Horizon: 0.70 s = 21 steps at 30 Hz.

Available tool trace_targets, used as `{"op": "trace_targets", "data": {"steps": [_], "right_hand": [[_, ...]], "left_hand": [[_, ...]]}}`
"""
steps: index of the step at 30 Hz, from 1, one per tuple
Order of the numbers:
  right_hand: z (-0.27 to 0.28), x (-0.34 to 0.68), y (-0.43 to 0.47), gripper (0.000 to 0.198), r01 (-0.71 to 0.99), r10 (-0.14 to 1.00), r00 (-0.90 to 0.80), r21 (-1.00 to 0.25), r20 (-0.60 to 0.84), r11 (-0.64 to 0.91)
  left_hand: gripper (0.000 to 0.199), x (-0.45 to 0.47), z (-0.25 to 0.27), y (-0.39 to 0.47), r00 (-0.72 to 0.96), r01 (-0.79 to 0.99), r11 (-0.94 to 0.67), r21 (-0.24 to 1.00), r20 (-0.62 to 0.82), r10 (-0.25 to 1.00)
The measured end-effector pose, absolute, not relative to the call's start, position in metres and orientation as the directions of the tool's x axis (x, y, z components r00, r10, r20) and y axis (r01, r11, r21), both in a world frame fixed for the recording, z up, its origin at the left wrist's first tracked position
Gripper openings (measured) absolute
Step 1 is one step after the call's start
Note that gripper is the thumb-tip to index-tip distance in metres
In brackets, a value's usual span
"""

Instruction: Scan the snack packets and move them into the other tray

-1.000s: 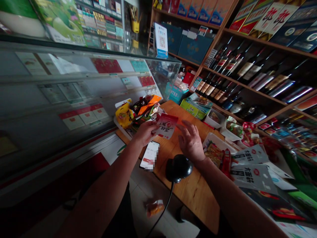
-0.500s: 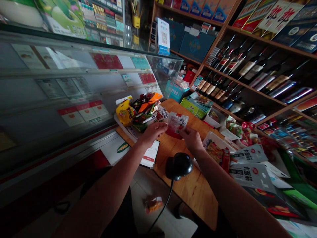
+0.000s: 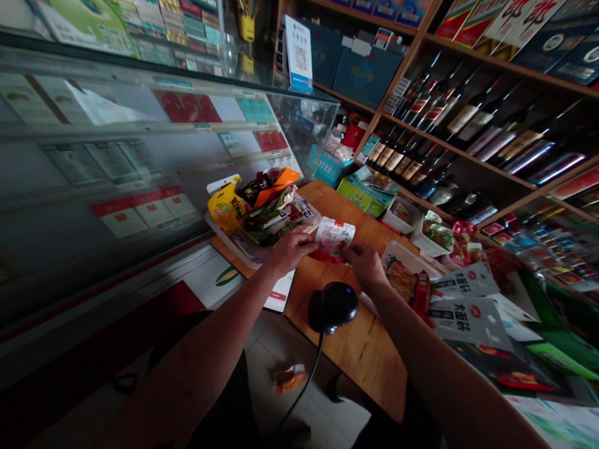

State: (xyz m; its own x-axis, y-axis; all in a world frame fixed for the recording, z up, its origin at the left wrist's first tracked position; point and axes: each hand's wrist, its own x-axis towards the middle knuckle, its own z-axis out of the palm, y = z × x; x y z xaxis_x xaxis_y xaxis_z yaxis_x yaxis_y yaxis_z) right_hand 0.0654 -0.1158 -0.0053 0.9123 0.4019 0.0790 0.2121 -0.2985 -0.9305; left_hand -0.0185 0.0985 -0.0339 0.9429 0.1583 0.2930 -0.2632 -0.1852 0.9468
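Note:
Between my two hands is a small red and white snack packet [image 3: 335,237], raised over the wooden table [image 3: 369,355]. My left hand [image 3: 292,252] pinches its left edge. On the opposite edge, my right hand [image 3: 365,265] grips it between thumb and fingers. A phone [image 3: 279,292] with a lit screen lies below my left wrist, partly hidden by the forearm. Nearer to me stands a black scanner [image 3: 334,307] with a cable. Left of the packet, a tray [image 3: 224,236] holds several colourful snack packets, among them a yellow one [image 3: 228,207].
A glass display case [image 3: 140,149] runs along the left. White bins [image 3: 407,252] of snacks and grey packets [image 3: 470,319] line the right side. Wine bottles [image 3: 472,121] fill shelves behind. An orange packet [image 3: 289,378] lies on the floor.
Both hands still hold the snack packet, which has tilted so its printed face looks shorter and wider. My left hand has come closer to its edge. The whole view has shifted slightly.

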Motion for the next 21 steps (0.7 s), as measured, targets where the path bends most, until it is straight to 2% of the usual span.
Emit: {"op": "trace_targets", "data": {"steps": [3,8,12,21], "right_hand": [[-0.012,0.065,-0.131,0.032,0.215,0.374,0.925,-0.910,0.072,-0.356],[-0.025,0.061,-0.150,0.029,0.185,0.360,0.932,-0.900,0.033,-0.395],[-0.037,0.062,-0.157,0.030,0.139,0.401,0.916,-0.918,-0.023,-0.372],[-0.040,0.060,-0.165,0.036,0.134,0.358,0.934,-0.919,-0.008,-0.372]], "left_hand": [[0.028,-0.019,-0.034,0.094,0.945,-0.253,-0.342,0.905,0.307,0.114],[0.024,-0.018,-0.033,0.084,0.943,-0.273,-0.446,0.852,0.329,0.052],[0.021,-0.017,-0.034,0.078,0.957,-0.226,-0.490,0.842,0.285,0.048],[0.019,-0.012,-0.042,0.072,0.967,-0.185,-0.490,0.852,0.248,0.066]]}}
